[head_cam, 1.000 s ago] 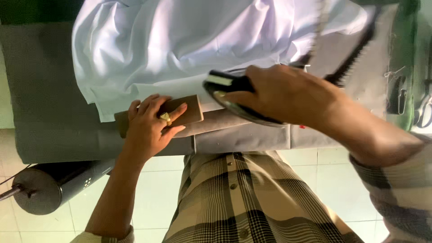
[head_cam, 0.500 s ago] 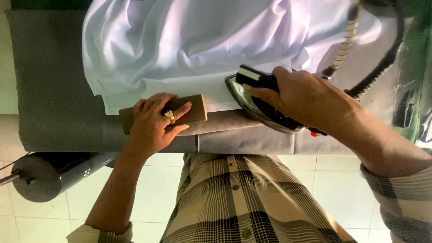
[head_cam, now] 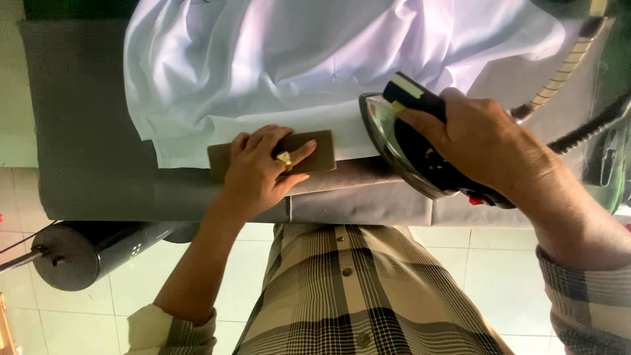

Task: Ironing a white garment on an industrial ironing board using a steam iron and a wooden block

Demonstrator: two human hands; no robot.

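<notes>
A white garment (head_cam: 315, 72) lies spread over a grey padded ironing table (head_cam: 79, 131). My left hand (head_cam: 259, 172), wearing a ring, presses flat on a brown rectangular block (head_cam: 314, 152) that rests on the garment's near edge. My right hand (head_cam: 490, 141) grips the black handle of an iron (head_cam: 401, 148), tilted with its shiny soleplate facing left, just right of the block and above the table's edge. A cord and hose (head_cam: 565, 66) run from the iron to the upper right.
A dark cylindrical tank (head_cam: 85, 253) sits under the table at the left, above a pale tiled floor (head_cam: 493, 263). My plaid shirt (head_cam: 348, 296) fills the lower middle. Green equipment (head_cam: 611, 164) stands at the right edge.
My right hand has moved the iron rightward and slightly down, turning its soleplate to face the block. My left hand has stayed on the brown block.
</notes>
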